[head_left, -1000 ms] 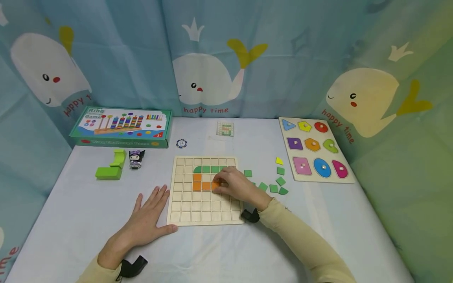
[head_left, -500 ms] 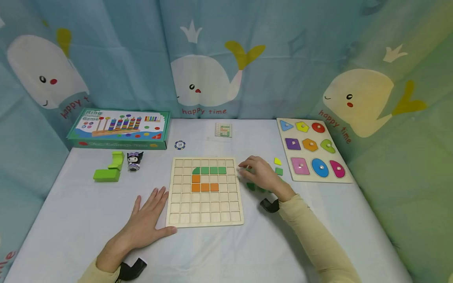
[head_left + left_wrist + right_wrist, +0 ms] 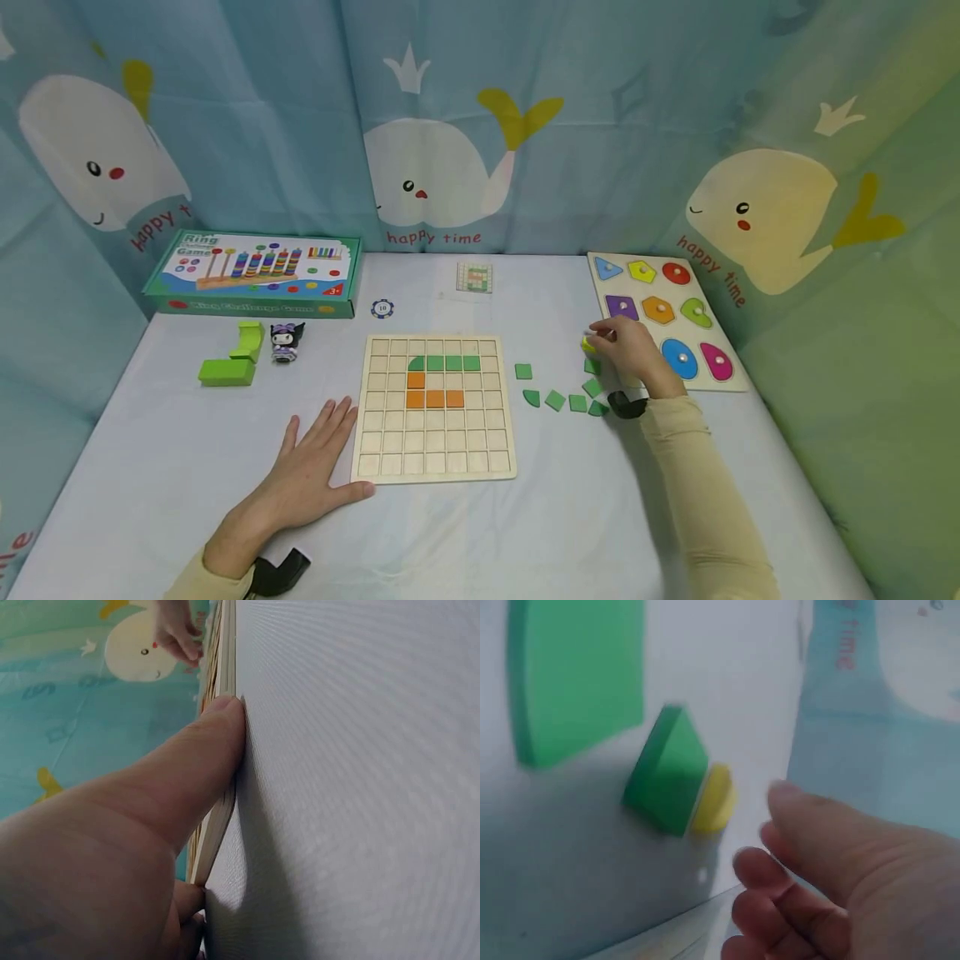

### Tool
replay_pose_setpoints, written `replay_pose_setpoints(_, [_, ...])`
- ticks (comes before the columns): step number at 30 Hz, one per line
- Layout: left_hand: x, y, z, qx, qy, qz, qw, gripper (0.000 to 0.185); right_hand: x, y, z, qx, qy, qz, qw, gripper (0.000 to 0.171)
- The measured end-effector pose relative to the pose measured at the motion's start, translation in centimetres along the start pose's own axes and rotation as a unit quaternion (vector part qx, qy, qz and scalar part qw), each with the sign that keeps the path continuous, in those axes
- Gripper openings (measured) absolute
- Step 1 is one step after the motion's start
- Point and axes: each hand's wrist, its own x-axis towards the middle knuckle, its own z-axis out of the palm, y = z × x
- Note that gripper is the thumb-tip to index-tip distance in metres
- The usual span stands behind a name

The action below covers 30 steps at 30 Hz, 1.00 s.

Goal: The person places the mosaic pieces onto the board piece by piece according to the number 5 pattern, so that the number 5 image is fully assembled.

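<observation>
The right hand [image 3: 633, 354] has moved rightward, loosely curled and empty, the yellow piece [image 3: 715, 799] just off its fingertips.

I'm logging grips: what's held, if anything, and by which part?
Nothing. The right hand hovers beside the yellow piece; the left hand merely touches the board.

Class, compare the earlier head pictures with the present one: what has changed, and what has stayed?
The right hand let go of the orange tile at the right end of the lower orange row, left the wooden board and moved rightward, past the loose green tiles, to the yellow piece, which it does not yet hold. The left hand stayed at the board's left edge; the orange tile stayed put.
</observation>
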Motion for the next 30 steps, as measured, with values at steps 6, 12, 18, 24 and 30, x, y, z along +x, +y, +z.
replay_pose_setpoints(6, [0.0, 0.0, 0.0, 0.003, 0.005, 0.002, 1.0, 0.107, 0.6, 0.6, 0.3, -0.012, -0.03, 0.014, 0.999, 0.03])
replay_pose_setpoints(12, [0.1, 0.2, 0.1, 0.005, 0.001, -0.003, 1.0, 0.107, 0.7, 0.2, 1.0, -0.041, -0.038, 0.037, 0.998, 0.026])
replay_pose_setpoints(18, [0.1, 0.1, 0.0, 0.006, -0.006, -0.009, 0.9999, 0.107, 0.8, -0.4, 1.6, -0.068, -0.025, 0.038, 0.997, 0.025])
replay_pose_setpoints(24, [0.3, 0.1, 0.0, 0.007, -0.003, -0.006, 1.0, 0.107, 0.2, -2.6, 1.9, -0.046, -0.002, -0.01, 0.999, 0.023])
replay_pose_setpoints(30, [0.1, 0.1, 0.0, 0.004, -0.002, -0.005, 1.0, 0.107, -1.7, -6.8, 3.7, -0.021, 0.015, -0.11, 0.994, 0.024])
